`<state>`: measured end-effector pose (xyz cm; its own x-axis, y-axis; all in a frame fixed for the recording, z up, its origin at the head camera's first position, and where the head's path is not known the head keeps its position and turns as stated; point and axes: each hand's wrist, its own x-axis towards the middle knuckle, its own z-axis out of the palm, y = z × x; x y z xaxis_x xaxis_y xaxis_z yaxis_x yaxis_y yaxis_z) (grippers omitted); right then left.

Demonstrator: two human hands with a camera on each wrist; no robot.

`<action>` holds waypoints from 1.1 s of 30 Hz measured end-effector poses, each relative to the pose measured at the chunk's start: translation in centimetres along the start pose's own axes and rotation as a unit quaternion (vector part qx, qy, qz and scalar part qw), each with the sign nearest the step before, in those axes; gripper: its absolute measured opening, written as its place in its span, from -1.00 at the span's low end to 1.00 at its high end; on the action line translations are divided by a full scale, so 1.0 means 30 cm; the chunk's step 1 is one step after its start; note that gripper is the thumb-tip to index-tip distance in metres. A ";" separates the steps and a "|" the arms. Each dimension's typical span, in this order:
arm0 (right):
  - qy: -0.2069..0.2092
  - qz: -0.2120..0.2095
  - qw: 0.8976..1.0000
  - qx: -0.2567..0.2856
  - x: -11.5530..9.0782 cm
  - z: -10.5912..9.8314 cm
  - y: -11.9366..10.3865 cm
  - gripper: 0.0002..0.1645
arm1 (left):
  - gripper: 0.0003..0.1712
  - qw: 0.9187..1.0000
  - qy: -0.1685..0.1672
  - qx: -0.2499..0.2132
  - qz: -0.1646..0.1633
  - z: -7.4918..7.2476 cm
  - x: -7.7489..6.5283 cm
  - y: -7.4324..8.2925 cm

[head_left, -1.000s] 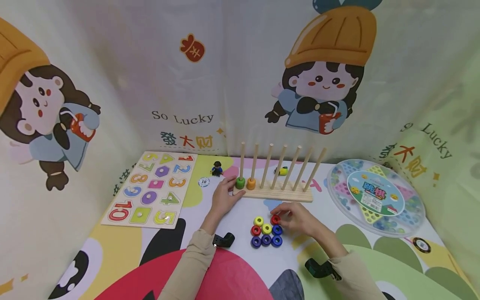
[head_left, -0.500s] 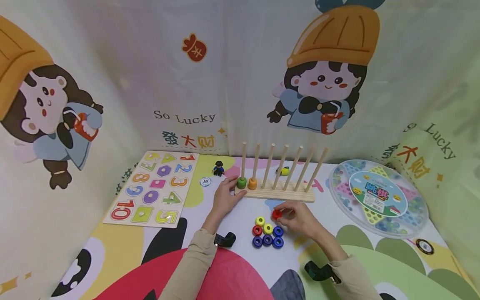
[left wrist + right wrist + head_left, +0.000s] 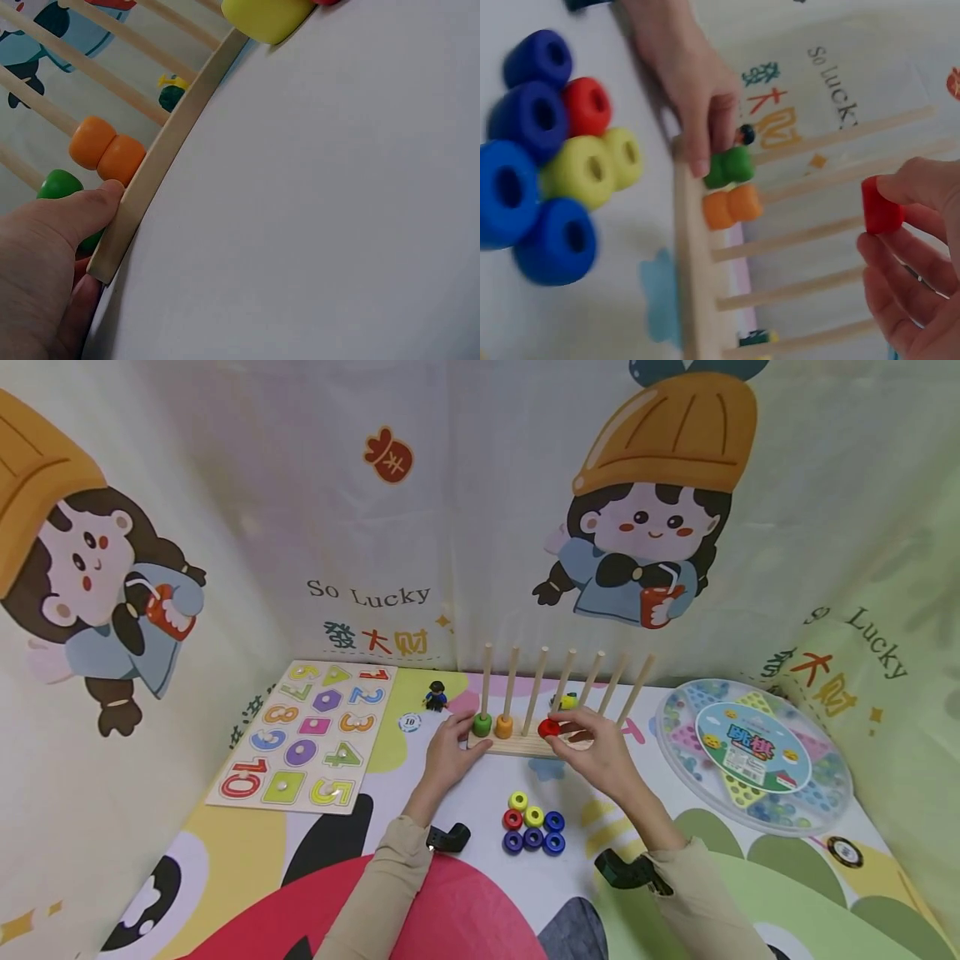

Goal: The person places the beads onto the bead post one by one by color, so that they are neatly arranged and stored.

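Observation:
A wooden peg rack [image 3: 517, 746] with a row of upright pegs stands at the back of the table. Two green beads [image 3: 729, 167] sit on its first peg, two orange beads [image 3: 106, 150] on the second. My left hand [image 3: 447, 762] grips the rack's left end, thumb along the front edge. Between thumb and fingers of my right hand [image 3: 600, 754] a red bead [image 3: 882, 207] is pinched, raised in front of the pegs. In the right wrist view that bead overlaps the far end of the third peg.
Loose beads lie grouped before the rack: yellow [image 3: 518, 801], red [image 3: 512, 820] and several blue ones [image 3: 553, 843]. A number puzzle board [image 3: 300, 739] is at left, a round Chinese checkers box [image 3: 752, 756] at right. Behind stand a small figure [image 3: 435, 696] and a yellow-green toy [image 3: 567, 702].
My right hand has lifted the red bead from the loose group and carried it away from me to the rack's pegs. The left hand keeps its grip on the rack's end.

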<state>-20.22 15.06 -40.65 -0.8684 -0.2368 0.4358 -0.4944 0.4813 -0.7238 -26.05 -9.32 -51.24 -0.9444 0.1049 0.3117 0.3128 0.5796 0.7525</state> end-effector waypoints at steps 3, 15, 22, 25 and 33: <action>0.027 -0.014 1.000 -0.004 0.032 -0.005 -0.028 -0.65 | -0.37 1.000 -0.003 0.003 0.001 -0.001 -0.002 -0.003; 0.126 -0.067 0.990 -0.011 0.155 -0.053 -0.143 -0.65 | -0.37 1.000 -0.004 0.013 0.004 -0.008 -0.004 0.007; 0.161 -0.078 0.982 -0.057 0.224 -0.069 -0.194 -0.68 | -0.38 1.000 -0.006 0.013 0.007 -0.007 -0.003 0.006; 0.159 -0.085 0.980 -0.082 0.241 -0.064 -0.207 -0.69 | -0.37 1.000 -0.004 0.011 0.010 -0.009 -0.002 0.005; 0.155 -0.054 0.974 -0.154 0.257 -0.053 -0.223 -0.73 | -0.37 1.000 -0.005 0.012 0.009 -0.009 -0.003 0.000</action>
<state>-23.55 11.36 -31.58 -0.7347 -0.0558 0.6761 -0.5057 0.7093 -0.4910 -25.93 -9.55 -51.13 -0.9398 0.1230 0.3187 0.3267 0.5965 0.7332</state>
